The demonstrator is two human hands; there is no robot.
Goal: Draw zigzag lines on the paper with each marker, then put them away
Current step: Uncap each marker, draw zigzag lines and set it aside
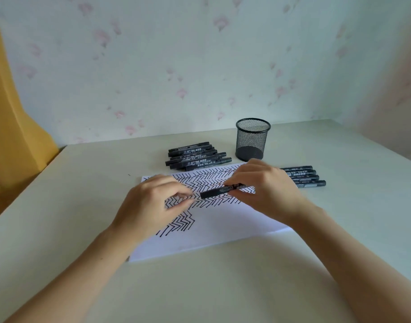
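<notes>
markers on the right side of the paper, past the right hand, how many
4 show, lying side by side on the table right of the paper. The right hand covers their left ends and may hide more.

A pale table (83, 206) carries a zigzag-marked paper sheet (223, 224) at centre, a marker pile (195, 157) at twelve o'clock, a mesh pen cup (252, 139) at one o'clock, and a marker row (304, 177) at two o'clock.

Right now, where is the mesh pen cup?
In the head view the mesh pen cup stands upright at the back of the table, right of centre near the wall, just right of the marker pile and beyond the paper.
</notes>
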